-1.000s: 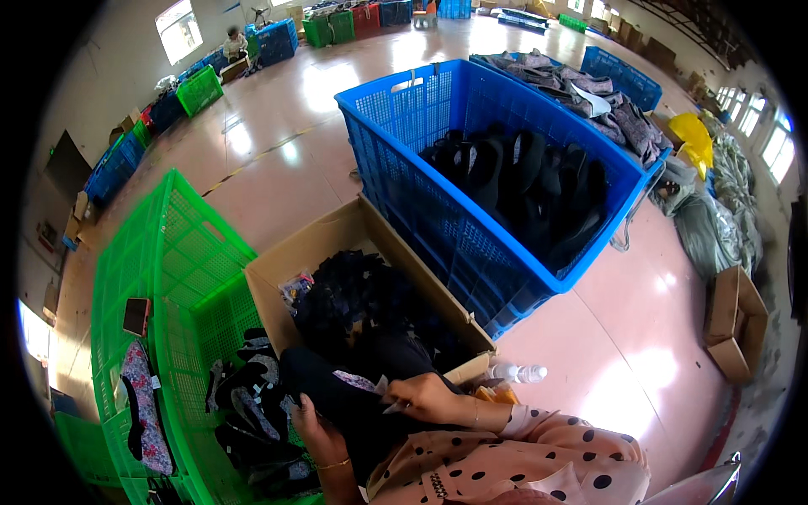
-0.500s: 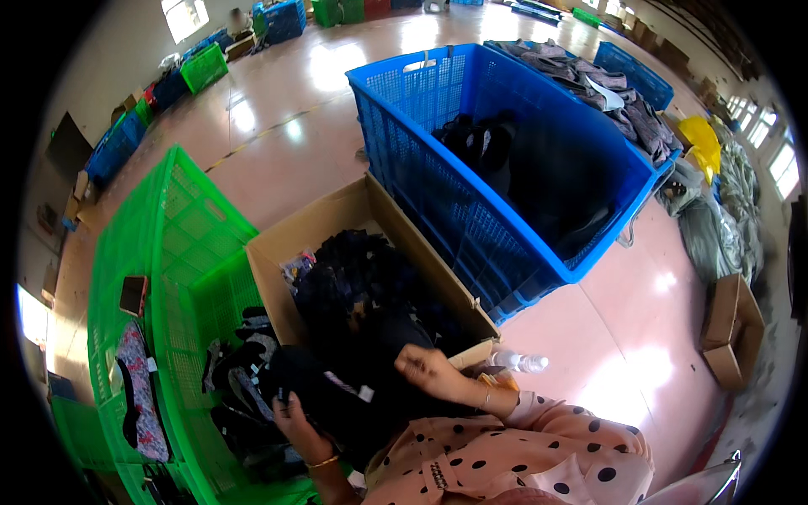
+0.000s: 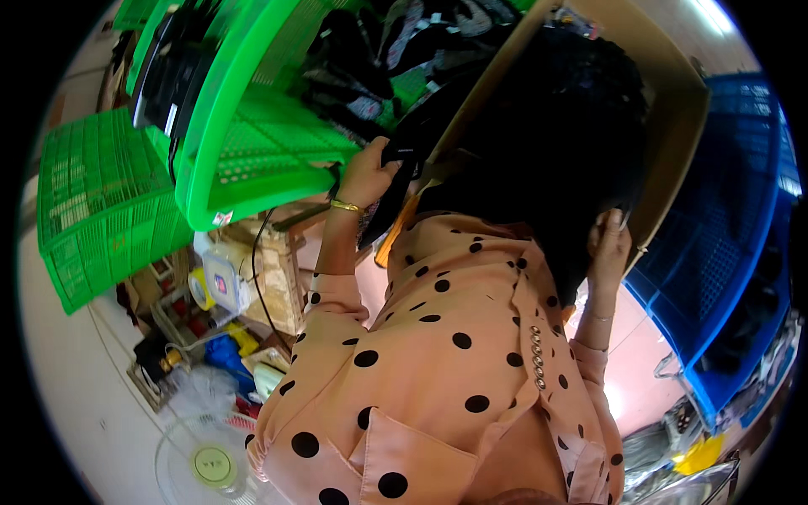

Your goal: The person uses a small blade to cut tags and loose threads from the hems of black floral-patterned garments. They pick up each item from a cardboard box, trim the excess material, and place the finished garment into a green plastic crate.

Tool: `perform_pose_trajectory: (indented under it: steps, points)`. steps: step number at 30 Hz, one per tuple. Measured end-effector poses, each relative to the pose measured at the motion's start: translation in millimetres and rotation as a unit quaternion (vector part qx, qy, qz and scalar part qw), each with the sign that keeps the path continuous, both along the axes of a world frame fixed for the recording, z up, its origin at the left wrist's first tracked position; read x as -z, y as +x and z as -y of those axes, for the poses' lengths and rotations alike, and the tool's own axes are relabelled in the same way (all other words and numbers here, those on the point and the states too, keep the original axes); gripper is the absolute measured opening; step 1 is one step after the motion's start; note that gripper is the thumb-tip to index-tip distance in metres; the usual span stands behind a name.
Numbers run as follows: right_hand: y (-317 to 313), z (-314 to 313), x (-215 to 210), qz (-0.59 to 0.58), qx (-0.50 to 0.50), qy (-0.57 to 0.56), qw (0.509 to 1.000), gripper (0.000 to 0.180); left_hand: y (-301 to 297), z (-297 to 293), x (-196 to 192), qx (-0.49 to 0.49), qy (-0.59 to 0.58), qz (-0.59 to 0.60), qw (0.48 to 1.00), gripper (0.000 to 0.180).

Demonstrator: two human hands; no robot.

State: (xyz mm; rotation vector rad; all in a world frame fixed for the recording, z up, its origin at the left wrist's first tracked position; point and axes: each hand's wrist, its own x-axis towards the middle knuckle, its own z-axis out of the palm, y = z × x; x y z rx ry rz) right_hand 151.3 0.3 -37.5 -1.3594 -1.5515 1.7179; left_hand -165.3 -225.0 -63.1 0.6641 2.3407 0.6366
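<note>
My left hand (image 3: 367,172) is closed on a dark fabric shoe upper (image 3: 389,198) beside the green crate's near edge. Part of the upper hangs below the wrist. My right hand (image 3: 609,244) is at the near right side of the cardboard box (image 3: 683,101), its fingers curled together; what they hold, if anything, is hard to make out against the black. Dark cloth pieces (image 3: 581,101) fill the box, their outlines lost in shadow. Several black and grey patterned shoe uppers (image 3: 404,50) lie in the green crate (image 3: 261,139) to the left.
A blue crate (image 3: 724,210) stands right of the box. Farther left is another green crate (image 3: 101,210). Below it are a wooden stand (image 3: 273,273), a white lidded container (image 3: 225,282) and a clear plastic basket (image 3: 172,454). A yellow item (image 3: 700,455) lies at lower right.
The view has swung down and turned toward my body, so the crates and box appear higher. My left hand now holds an upper by the crate; my right hand is at the box's side.
</note>
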Motion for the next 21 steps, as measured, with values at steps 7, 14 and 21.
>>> perform_pose_trajectory:
  steps: [7, 14, 21]
  points:
    - [14, -10, 17, -0.069, 0.018, -0.065, 0.995, 0.059, 37, 101, 87, 0.096, -0.118, -0.11, 0.982, 0.025]
    - [14, -7, 14, -0.077, 0.034, -0.104, 0.991, 0.046, 57, 146, 155, 0.071, -0.222, -0.014, 0.972, 0.026]
    - [11, -8, 10, -0.086, 0.055, -0.046, 0.994, 0.042, 47, 83, 147, 0.076, -0.224, 0.035, 0.971, 0.022]
